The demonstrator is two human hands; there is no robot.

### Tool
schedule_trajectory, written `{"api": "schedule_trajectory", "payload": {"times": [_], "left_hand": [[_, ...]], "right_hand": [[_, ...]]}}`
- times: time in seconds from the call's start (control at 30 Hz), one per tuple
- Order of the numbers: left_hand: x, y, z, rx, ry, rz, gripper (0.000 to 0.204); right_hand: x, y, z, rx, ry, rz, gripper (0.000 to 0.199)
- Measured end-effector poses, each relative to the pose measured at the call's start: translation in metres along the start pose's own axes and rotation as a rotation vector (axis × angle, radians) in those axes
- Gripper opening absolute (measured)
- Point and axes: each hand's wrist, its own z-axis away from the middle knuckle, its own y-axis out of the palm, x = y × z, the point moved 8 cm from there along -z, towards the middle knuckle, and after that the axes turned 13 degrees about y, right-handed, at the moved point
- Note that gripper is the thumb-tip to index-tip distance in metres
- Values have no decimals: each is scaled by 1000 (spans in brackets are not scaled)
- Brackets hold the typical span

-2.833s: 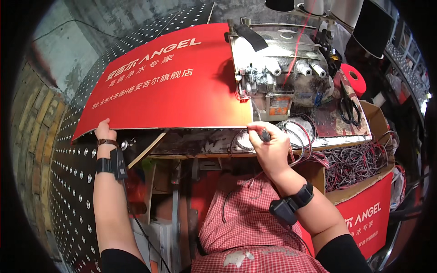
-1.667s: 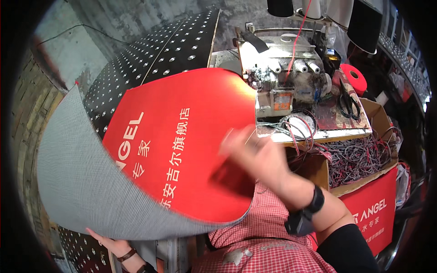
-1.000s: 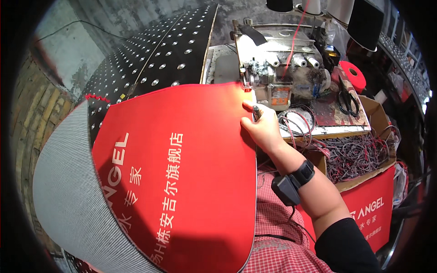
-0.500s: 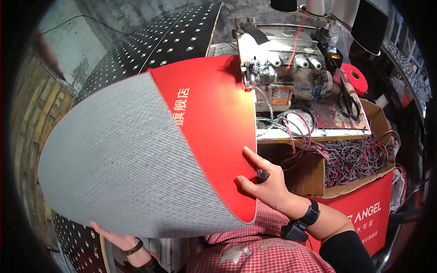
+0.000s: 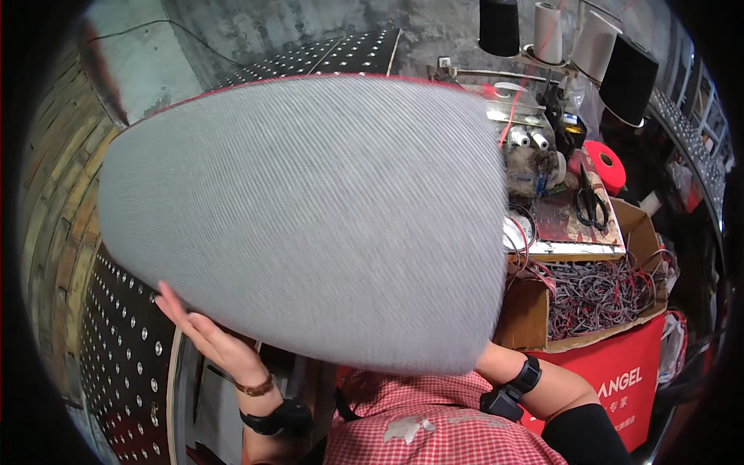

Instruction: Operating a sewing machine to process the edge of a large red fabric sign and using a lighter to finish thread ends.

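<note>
A large floor mat [image 5: 310, 217] fills most of the view, lifted up with its grey mesh underside toward me and only a thin red edge showing along the top. My left hand [image 5: 198, 329] grips the mat's lower left edge, palm up beneath it. My right hand is hidden behind the mat; only its forearm with a black wrist strap [image 5: 515, 387] shows at the lower right. The mat covers most of the sewing machine [image 5: 535, 159] behind it.
Thread cones [image 5: 542, 31] stand at the back right. Scissors [image 5: 593, 205] lie on the machine table beside a red tape roll [image 5: 608, 167]. A cardboard box of tangled wires [image 5: 604, 291] sits at the right. Black dotted panels [image 5: 116, 341] lie to the left.
The mat has been lifted off the table and flipped over toward me, from red printed face up to grey underside facing me. My right hand has gone out of sight behind it.
</note>
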Motion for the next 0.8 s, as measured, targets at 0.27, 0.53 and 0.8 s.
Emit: {"api": "schedule_trajectory", "payload": {"times": [0.27, 0.53, 0.8], "left_hand": [[-23, -25, -2, 20, 146, 367, 55], [74, -110, 43, -27, -735, 1250, 47], [161, -77, 134, -105, -1369, 1054, 43]], "right_hand": [[-11, 22, 27, -11, -100, -125, 54], [-16, 12, 27, -78, -64, -146, 57], [-4, 9, 23, -80, -154, -124, 60]]}}
